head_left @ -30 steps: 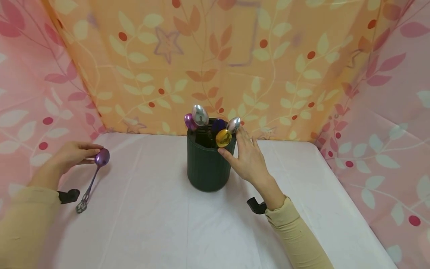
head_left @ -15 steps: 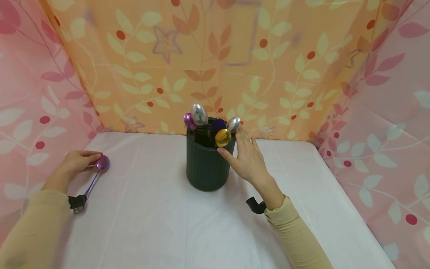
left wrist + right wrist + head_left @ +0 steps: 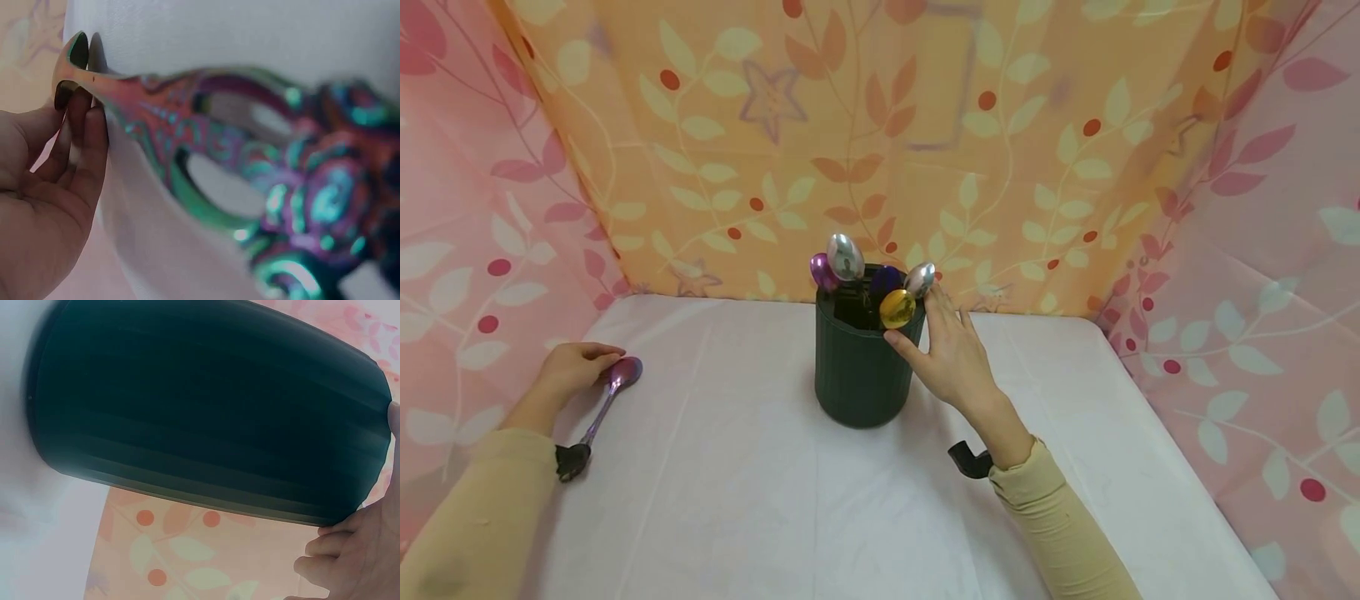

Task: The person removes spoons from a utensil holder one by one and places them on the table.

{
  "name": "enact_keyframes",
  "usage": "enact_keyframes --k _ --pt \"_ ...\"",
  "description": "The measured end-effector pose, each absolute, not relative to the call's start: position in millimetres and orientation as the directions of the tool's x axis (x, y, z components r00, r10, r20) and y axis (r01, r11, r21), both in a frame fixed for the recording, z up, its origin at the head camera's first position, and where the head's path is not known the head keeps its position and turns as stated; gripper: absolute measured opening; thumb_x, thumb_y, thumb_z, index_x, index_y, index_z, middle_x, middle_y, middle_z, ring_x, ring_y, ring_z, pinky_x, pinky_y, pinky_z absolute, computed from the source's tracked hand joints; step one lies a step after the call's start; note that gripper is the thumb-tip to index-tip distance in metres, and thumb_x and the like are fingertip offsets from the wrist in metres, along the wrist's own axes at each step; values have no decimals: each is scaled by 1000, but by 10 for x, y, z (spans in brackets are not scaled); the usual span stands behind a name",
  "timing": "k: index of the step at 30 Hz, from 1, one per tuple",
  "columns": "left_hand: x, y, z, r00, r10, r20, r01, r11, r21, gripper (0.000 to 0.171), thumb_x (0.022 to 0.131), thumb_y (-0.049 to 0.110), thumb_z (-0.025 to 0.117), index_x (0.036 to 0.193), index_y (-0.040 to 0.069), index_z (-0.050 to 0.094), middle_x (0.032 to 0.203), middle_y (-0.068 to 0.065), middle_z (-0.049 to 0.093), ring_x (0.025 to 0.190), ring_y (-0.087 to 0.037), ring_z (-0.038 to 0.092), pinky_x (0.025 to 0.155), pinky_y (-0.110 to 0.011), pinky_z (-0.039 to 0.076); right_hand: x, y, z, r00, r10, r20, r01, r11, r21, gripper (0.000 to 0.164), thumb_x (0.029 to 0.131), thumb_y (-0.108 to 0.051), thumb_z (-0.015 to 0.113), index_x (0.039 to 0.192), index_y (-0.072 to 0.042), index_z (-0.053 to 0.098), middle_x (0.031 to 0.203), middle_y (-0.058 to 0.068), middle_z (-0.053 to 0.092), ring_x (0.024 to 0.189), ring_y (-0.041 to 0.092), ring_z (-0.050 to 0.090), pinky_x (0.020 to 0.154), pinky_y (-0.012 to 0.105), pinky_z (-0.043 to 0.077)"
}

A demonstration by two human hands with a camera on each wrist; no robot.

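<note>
On the left side of the table, my left hand (image 3: 569, 372) pinches a shiny purple spoon (image 3: 628, 371) by its bowl. The spoon's handle slants back toward the wrist, and its end is hidden behind the black wrist mount in the head view. Up close in the left wrist view, the openwork handle (image 3: 215, 134) shimmers purple and green. A dark green ribbed utensil holder (image 3: 863, 382) stands upright mid-table. My right hand (image 3: 957, 358) rests against its rim, thumb at the front and fairly straight fingers along the right side.
Several spoons stand bowl-up in the holder, among them a large silver spoon (image 3: 846, 257), a pink-purple spoon (image 3: 823, 272) and a gold spoon (image 3: 897, 309). White cloth (image 3: 737, 500) covers the table. Patterned curtains (image 3: 700, 150) close it in at the back and sides.
My left hand has come nearer and lower with the purple spoon, whose handle end has slipped behind the wrist mount. The right hand and the holder have stayed in place.
</note>
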State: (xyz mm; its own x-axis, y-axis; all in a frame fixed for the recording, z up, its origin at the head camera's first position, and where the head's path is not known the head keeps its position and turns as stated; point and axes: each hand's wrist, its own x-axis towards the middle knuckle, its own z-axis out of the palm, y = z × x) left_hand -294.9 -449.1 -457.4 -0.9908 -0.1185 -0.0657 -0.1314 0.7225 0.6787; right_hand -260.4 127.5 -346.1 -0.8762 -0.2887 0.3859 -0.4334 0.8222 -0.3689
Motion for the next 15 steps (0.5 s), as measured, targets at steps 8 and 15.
enact_keyframes --k 8,15 --pt "-2880 -4470 -4547 -985 -147 -86 -167 719 675 45 108 23 55 134 -15 57 115 -32 65 98 -34 59 70 -21 47 -2605 1268 -3464 -873 -291 392 -440 817 -373 102 95 -84 32 169 -19 5 173 7 16 160 22 15 127 62 10" --pt "-2836 -4460 -4480 -989 -97 -115 -151 638 755 58 111 28 48 142 -20 43 126 -37 63 80 4 61 66 -11 53 -2610 1279 -3471 -871 -289 397 -441 816 -374 101 96 -83 33 169 -18 7 173 7 16 159 26 17 127 63 11"
